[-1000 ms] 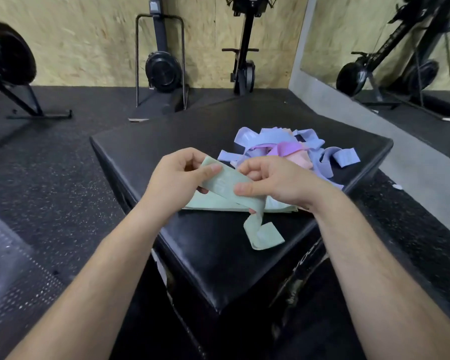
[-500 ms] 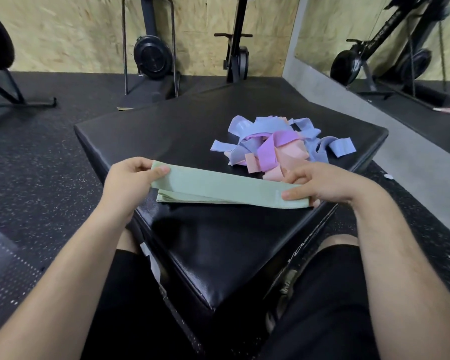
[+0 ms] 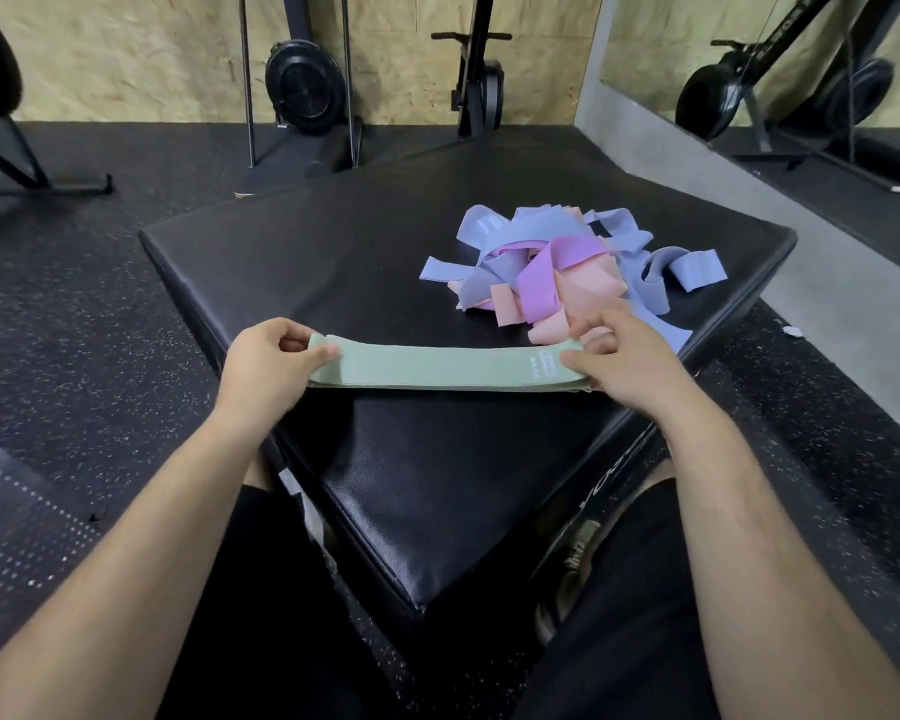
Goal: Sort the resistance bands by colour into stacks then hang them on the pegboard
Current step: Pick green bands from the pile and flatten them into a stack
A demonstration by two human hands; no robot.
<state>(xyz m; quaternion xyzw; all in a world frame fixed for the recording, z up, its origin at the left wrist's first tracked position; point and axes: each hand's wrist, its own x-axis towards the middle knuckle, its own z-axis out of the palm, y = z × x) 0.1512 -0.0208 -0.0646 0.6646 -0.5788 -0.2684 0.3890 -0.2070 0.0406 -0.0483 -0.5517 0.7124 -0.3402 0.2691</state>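
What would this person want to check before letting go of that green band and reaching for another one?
1. Both ends held: ok. The left hand and right hand each pinch an end of the green band.
2. Band flat and untwisted: ok. It runs straight across the black box.
3. Lined up with any greens beneath: cannot tell. Only a thin edge shows under it.
4. Other colours sorted: not ok. Blue, purple and peach bands lie tangled in one pile.
5. Pegboard in reach: cannot tell. It is not in view.
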